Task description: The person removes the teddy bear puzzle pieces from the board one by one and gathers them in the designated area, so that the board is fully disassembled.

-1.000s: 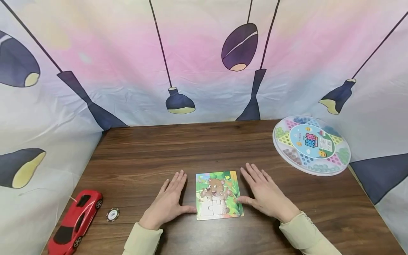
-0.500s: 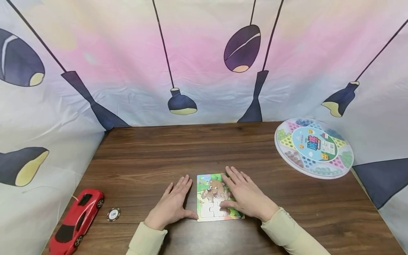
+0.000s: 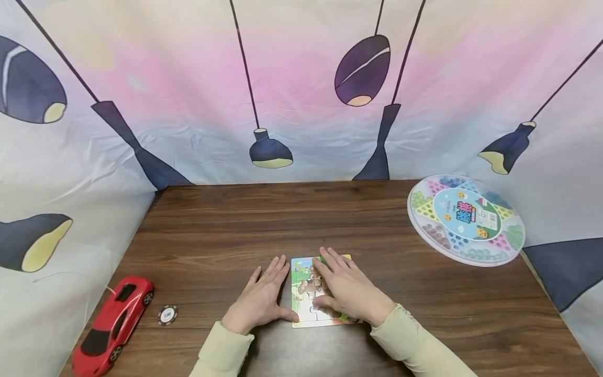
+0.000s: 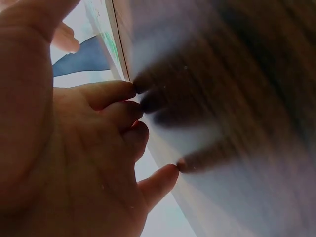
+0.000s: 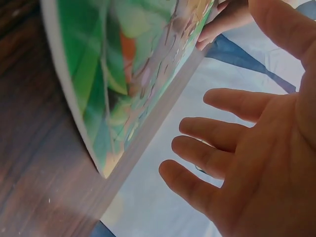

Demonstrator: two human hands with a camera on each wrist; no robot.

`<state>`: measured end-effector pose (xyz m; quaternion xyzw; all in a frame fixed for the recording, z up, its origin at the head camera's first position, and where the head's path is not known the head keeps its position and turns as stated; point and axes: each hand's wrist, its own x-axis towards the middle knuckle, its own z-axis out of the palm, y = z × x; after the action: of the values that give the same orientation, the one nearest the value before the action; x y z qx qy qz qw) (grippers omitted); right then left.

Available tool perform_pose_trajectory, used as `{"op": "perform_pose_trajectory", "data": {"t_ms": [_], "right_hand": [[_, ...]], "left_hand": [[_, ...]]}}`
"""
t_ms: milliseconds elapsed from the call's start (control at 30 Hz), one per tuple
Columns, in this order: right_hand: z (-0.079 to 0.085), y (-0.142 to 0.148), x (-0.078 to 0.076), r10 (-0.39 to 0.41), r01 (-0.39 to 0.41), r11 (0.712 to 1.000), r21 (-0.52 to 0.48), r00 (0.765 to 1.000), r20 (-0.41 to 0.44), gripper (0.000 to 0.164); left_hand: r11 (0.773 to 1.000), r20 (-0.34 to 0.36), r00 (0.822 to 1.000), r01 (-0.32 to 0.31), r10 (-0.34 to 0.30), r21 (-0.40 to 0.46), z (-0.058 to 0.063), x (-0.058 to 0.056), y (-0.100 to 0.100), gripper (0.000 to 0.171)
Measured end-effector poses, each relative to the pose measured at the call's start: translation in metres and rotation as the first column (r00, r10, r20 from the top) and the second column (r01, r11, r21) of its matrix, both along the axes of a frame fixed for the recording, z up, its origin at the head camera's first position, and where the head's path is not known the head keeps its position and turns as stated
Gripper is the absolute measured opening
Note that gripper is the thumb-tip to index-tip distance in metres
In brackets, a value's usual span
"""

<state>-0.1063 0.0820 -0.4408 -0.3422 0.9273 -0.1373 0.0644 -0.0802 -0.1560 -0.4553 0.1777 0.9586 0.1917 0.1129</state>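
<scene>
A square jigsaw puzzle (image 3: 303, 311) with a bear picture lies flat on the wooden table in the head view, its right part hidden under my right hand. My left hand (image 3: 258, 302) rests along its left side, fingers outstretched and thumb at the lower left corner. In the left wrist view the fingertips of that left hand (image 4: 84, 148) touch the tabletop. My right hand (image 3: 354, 290) is spread over the puzzle. The right wrist view shows this right hand (image 5: 252, 158) raised above the puzzle board (image 5: 143, 59), fingers extended, holding nothing.
A red toy car (image 3: 113, 327) stands at the left edge of the table (image 3: 264, 225), with a poker chip (image 3: 167, 314) beside it. A round Chinese checkers set (image 3: 466, 220) lies at the back right. A printed cloth (image 3: 301, 68) hangs behind.
My right hand has moved left from beside the puzzle to over it. The left hand has shifted only slightly. The puzzle stays in place.
</scene>
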Motion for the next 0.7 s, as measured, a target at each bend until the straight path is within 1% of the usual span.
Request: {"op": "perform_pose_trajectory", "data": {"t_ms": [233, 400, 567, 700], "right_hand": [[-0.004, -0.006, -0.003, -0.005, 0.005, 1.0, -0.016, 1.0, 0.001, 0.083], [-0.011, -0.01, -0.005, -0.006, 0.006, 1.0, -0.009, 1.0, 0.003, 0.082], [-0.012, -0.014, -0.007, 0.008, -0.008, 1.0, 0.0, 1.0, -0.001, 0.08], [-0.011, -0.015, -0.009, 0.013, -0.013, 1.0, 0.012, 1.0, -0.013, 0.078]], "left_hand": [[1.0, 0.035, 0.999, -0.008, 0.007, 0.013, -0.001, 0.001, 0.0, 0.114], [1.0, 0.028, 1.0, 0.004, -0.005, 0.016, -0.001, 0.0, 0.001, 0.112], [0.999, 0.015, 0.999, 0.029, -0.029, 0.026, -0.002, 0.001, -0.001, 0.111], [0.998, 0.03, 0.998, 0.051, -0.052, 0.033, -0.002, -0.001, -0.001, 0.109]]}}
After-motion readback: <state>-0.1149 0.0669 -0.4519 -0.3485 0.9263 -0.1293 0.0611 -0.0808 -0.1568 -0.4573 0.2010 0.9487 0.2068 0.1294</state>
